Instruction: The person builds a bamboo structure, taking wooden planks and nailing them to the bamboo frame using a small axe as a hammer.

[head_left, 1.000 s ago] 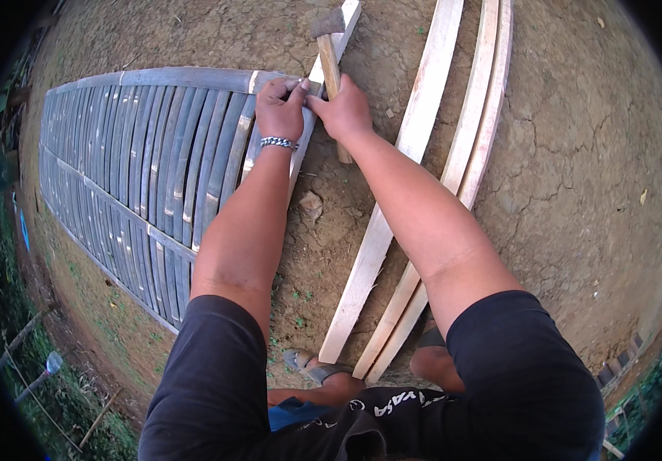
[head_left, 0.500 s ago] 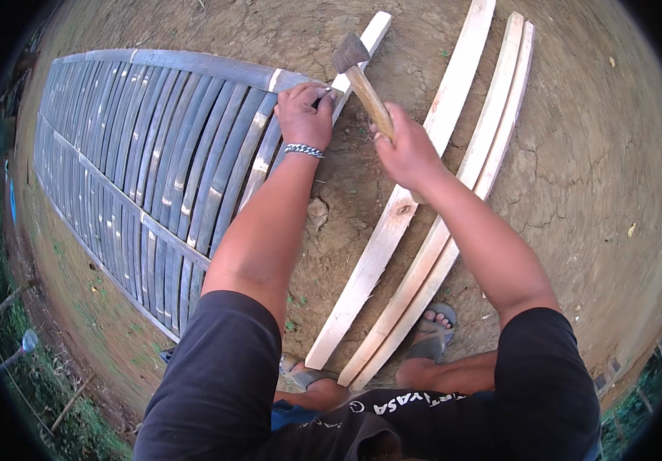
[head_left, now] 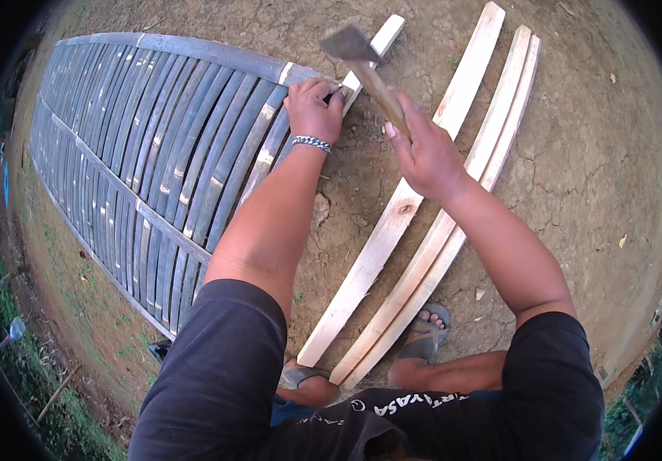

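My right hand (head_left: 432,161) is wrapped round the wooden handle of a hammer (head_left: 383,92). Its dark metal head is raised in the air, a little blurred by motion, just right of and above my left hand (head_left: 316,114). That hand rests at the far right corner of a slatted bamboo panel (head_left: 219,58), thumb and fingers pinched together. Whatever sits between those fingertips is too small to make out. A short pale wooden batten (head_left: 386,38) touches the panel's corner and sticks out beyond it, partly hidden by the hammer and my fingers.
A long pale wooden plank (head_left: 369,269) lies on the dry, cracked soil (head_left: 585,161) right of the panel. Two more planks (head_left: 423,269) lie side by side beyond it, with my sandalled feet (head_left: 423,334) by their near ends. Green plants (head_left: 46,384) border the ground at lower left.
The hammer has tilted, its head swinging a little to the left and higher relative to my left hand. My left hand keeps its pinch at the panel's corner. The whole view has shifted slightly.
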Demonstrator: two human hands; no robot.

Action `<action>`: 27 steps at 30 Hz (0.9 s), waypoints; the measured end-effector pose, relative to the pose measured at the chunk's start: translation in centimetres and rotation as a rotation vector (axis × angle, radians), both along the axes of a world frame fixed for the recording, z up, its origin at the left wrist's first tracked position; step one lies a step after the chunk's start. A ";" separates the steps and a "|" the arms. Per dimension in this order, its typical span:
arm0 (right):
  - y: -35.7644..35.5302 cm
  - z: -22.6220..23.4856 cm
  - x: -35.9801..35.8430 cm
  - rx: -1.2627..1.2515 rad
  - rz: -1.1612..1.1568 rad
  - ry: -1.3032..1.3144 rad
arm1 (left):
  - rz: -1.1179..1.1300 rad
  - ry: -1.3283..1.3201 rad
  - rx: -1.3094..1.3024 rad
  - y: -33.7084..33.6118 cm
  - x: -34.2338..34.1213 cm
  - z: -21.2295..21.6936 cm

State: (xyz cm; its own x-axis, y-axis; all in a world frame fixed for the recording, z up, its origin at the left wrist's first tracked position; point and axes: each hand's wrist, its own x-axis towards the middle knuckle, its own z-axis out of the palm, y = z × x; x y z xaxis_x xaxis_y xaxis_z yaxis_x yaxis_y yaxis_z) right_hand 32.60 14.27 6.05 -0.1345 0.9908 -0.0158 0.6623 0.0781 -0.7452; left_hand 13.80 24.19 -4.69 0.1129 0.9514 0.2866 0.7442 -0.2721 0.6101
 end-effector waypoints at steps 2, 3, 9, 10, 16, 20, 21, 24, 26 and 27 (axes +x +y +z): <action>0.2 -0.8 0.6 -0.029 0.014 -0.097 | -0.005 -0.009 0.004 0.3 0.1 -0.1; 0.3 -0.9 1.1 -0.105 0.019 -0.188 | -0.008 -0.020 0.025 0.4 0.3 -0.1; 0.8 1.0 0.3 0.036 -0.010 -0.010 | 0.001 -0.032 0.040 0.2 -0.1 -0.3; 0.7 0.5 0.5 0.128 -0.012 0.009 | -0.005 -0.040 0.062 0.4 0.1 -0.3; 1.3 2.0 0.5 -0.139 -0.027 -0.136 | 0.004 -0.004 0.073 0.2 0.0 0.0; 0.6 0.3 0.6 -0.003 0.005 -0.121 | -0.006 -0.027 0.058 0.3 0.2 0.0; 0.7 -1.1 1.5 -0.015 0.033 -0.233 | -0.005 -0.023 0.066 0.3 0.5 -0.1; 1.6 0.7 1.0 -0.088 0.030 -0.235 | 0.005 0.002 0.082 0.7 0.1 0.1; 1.2 1.4 0.3 -0.064 0.008 -0.138 | 0.002 -0.002 0.070 0.4 -0.1 -0.1; 0.9 1.0 0.0 -0.001 0.009 -0.092 | 0.003 -0.013 0.062 0.3 -0.2 -0.2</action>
State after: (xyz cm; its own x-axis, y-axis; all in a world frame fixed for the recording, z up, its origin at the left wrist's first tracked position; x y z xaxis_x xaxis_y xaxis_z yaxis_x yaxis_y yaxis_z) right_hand 32.64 15.12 7.10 -0.1409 0.9896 -0.0299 0.7275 0.0830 -0.6810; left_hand 13.60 24.48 -4.91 0.1062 0.9320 0.3466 0.7367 -0.3079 0.6020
